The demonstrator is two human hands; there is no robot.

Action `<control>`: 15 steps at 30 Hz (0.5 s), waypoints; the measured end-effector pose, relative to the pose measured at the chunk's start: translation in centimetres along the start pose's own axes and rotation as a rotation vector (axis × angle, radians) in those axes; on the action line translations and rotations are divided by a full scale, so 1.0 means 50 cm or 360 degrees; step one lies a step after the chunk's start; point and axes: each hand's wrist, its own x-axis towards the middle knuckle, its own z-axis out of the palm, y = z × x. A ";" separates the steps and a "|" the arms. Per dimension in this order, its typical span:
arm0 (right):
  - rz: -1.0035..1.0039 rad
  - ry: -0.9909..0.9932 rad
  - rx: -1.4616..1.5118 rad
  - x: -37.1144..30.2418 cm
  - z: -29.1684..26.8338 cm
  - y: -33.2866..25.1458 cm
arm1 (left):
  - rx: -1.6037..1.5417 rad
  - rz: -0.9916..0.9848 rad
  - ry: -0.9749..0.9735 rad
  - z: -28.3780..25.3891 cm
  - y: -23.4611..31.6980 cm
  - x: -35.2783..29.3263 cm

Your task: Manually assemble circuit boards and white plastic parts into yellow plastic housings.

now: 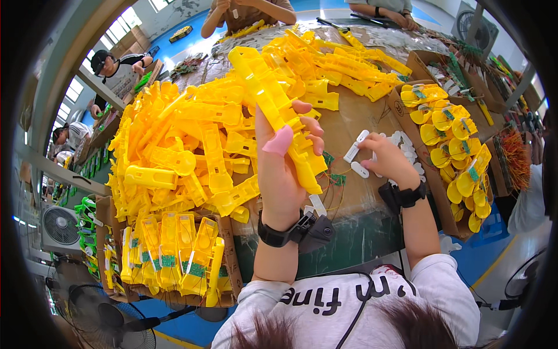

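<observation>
Your left hand grips a yellow casing; right hand narrowed at a white piece, hold unclear. Loose pinch could drop it onto green boards between hands.

I count two bare hands, one left and one right, with two black wrist straps and one pink thumb cover. I get one yellow shell in the left fingers and two white pieces by the right. Two cardboard boxes hold more shells; the pile overlaps too much for me to count. I make out three fans and at least four other people.
</observation>
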 end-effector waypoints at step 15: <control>0.0234 -0.0390 -0.0074 -0.001 0.039 -0.015 | -0.0031 0.0053 -0.0004 -0.001 0.005 0.000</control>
